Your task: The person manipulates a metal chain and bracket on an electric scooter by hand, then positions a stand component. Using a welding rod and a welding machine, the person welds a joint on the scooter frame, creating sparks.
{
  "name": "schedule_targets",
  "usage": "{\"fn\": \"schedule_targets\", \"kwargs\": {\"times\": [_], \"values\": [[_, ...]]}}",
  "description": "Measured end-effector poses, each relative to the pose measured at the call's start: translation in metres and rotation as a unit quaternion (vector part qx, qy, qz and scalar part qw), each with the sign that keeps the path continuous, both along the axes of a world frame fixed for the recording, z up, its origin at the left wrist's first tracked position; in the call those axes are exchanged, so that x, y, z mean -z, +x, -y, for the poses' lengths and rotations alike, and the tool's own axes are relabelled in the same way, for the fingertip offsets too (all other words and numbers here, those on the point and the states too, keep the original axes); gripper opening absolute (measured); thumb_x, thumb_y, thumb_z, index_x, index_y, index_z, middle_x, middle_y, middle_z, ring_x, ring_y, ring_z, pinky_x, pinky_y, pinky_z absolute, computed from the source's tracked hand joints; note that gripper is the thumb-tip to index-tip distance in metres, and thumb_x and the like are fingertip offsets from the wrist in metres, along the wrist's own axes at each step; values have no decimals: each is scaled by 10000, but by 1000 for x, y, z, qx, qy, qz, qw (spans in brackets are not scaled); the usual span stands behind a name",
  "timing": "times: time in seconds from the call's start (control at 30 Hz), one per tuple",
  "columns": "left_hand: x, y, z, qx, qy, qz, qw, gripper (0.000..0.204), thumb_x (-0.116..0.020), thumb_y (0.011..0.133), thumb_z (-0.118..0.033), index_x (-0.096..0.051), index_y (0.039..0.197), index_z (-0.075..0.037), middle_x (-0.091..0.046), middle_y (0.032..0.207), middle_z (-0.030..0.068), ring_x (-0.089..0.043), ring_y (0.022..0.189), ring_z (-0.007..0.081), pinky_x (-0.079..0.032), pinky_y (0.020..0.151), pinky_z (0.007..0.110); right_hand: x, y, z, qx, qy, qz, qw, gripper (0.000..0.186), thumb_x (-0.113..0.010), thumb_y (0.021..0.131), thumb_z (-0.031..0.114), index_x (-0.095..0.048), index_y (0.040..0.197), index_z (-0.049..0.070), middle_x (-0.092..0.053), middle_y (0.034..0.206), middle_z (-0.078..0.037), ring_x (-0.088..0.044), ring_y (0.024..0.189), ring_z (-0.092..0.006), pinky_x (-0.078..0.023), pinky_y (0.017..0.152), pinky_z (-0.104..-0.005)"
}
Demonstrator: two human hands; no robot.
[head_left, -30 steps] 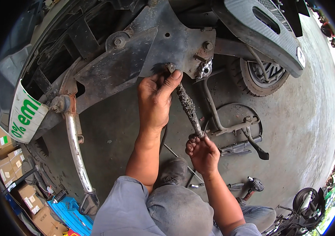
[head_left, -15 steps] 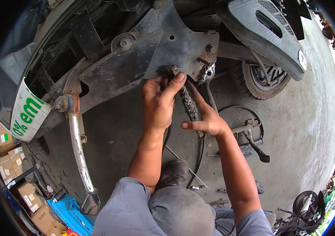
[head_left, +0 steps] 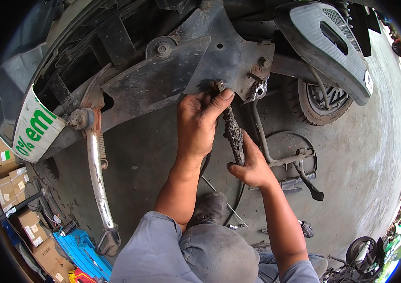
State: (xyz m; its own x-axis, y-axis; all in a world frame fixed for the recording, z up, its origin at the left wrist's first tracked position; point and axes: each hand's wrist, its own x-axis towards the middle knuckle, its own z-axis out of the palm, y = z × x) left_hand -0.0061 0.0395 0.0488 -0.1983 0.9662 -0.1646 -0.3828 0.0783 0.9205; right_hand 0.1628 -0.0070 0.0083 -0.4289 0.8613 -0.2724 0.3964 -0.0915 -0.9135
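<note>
Below a dark metal frame plate (head_left: 224,61), my left hand (head_left: 196,120) is closed on the upper end of a dark, crusted rod-shaped tool that looks like a welding electrode holder (head_left: 233,133). Its metal tip rises above my left thumb, near the plate's lower edge. My right hand (head_left: 257,169) wraps the tool's lower end, thumb lying along it; some of its fingers are hidden behind. Right of the tip, a bracket lug (head_left: 259,89) on the plate shows a rough, shiny patch around its hole. A dark cable (head_left: 241,195) hangs below my right hand.
A side stand (head_left: 98,179) hangs at left, beside a white panel (head_left: 38,127). At right are a wheel (head_left: 325,101) and a metal stand (head_left: 283,161). A thin rod (head_left: 224,203) lies on the floor near my shoe (head_left: 210,207). Boxes (head_left: 33,226) stand at lower left.
My right hand has closed around the tool's lower end; its thumb and fingers were spread apart before. My left hand keeps its hold. The vehicle sits slightly farther right in the view.
</note>
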Motion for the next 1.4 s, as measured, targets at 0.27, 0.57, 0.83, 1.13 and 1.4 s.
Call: {"fn": "schedule_targets", "kwargs": {"times": [0.27, 0.57, 0.83, 1.13, 1.4], "values": [[-1, -8, 0, 21, -7, -65, 998, 184, -723, 846, -213, -686, 789, -42, -548, 618, -79, -369, 484, 0, -263, 438, 199, 3, -10, -7, 22, -33, -23, 999, 683, -603, 548, 75, -479, 1200, -86, -582, 1052, -158, -534, 1010, -230, -392, 954, -277], [9, -11, -3, 14, 59, -103, 993, 240, -786, 772, -237, -710, 849, -23, -699, 724, 37, -613, 654, 91, -458, 639, 245, 18, -4, 12, 88, -145, -131, 977, 753, -683, 575, 85, -447, 1278, -45, -561, 1164, -103, -512, 1056, -180, -459, 767, -227], [17, -9, -10, -49, 108, -155, 981, 474, -858, 657, -357, -692, 950, -24, -710, 853, 104, -679, 788, 248, -504, 777, 335, 17, -15, 10, 96, -121, -8, 988, 450, -583, 621, 32, -571, 1061, -63, -607, 864, -52, -564, 770, -164, -450, 625, -267], [31, -2, 19, -142, 144, -330, 922, 598, -877, 668, -314, -560, 1047, 24, -665, 922, 123, -642, 779, 204, -493, 746, 312, 29, -19, 19, 133, -39, -10, 990, 401, -632, 660, 77, -563, 1034, -50, -618, 830, -61, -555, 726, -167, -465, 645, -311], [55, 33, 84, -51, 49, -249, 966, 576, -827, 689, -291, -564, 1101, 13, -604, 1035, 180, -599, 932, 363, -468, 850, 427, 34, -27, 10, 93, 1, -76, 993, 570, -609, 633, 80, -526, 1188, -20, -621, 1032, -116, -592, 970, -212, -462, 895, -313]]}}
